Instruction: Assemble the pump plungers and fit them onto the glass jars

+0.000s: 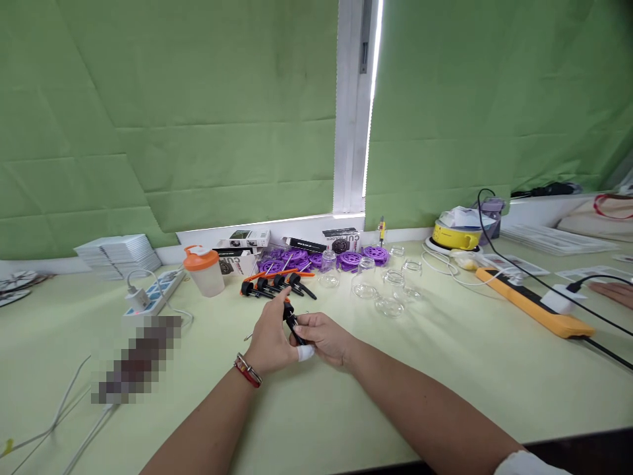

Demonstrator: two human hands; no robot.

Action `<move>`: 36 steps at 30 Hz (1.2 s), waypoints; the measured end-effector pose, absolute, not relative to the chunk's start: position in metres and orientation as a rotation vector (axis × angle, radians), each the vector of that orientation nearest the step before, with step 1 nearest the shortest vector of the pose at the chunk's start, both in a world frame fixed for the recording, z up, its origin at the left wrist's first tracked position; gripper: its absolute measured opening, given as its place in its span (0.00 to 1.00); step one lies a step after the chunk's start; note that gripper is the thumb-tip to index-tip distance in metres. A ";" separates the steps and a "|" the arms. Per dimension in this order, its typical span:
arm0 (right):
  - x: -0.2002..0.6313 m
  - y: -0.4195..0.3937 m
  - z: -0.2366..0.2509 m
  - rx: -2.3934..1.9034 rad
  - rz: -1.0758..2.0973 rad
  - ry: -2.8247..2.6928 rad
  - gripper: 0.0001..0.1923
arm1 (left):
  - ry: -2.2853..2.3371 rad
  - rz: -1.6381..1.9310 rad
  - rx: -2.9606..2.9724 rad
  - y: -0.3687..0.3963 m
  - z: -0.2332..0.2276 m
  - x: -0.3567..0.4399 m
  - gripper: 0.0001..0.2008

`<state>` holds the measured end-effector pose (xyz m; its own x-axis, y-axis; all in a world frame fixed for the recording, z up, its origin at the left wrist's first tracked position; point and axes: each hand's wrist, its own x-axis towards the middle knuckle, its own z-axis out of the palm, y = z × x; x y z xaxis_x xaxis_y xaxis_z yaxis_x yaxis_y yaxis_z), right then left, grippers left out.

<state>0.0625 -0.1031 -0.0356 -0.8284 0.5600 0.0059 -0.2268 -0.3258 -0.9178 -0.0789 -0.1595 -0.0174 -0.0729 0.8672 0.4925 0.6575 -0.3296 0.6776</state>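
Note:
Over the middle of the table, both my hands are around a black rod-like part [291, 322] with a thicker upper end; its exact kind I cannot make out. My left hand [271, 335] grips it from the left, a white wrap on its thumb and a bracelet at the wrist. From the right, my right hand [326, 338] pinches its lower end. Just beyond lie several similar black parts [279, 284] in a row, with orange strips among them. A thin metal shaft [248, 336] shows beside my left hand.
Several clear glass jars [390, 305] stand right of centre. Behind are purple wheel-shaped pieces [349, 260] and boxes [240, 264]. An orange-lidded shaker cup [205, 277] and a white power strip [161, 290] are left. At right lies an orange power strip [534, 307], with another person's hand [613, 292] beyond.

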 end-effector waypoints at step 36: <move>0.068 -0.042 -0.064 -1.125 0.717 -2.367 0.03 | 0.984 0.744 0.823 -0.155 -0.011 -0.104 0.31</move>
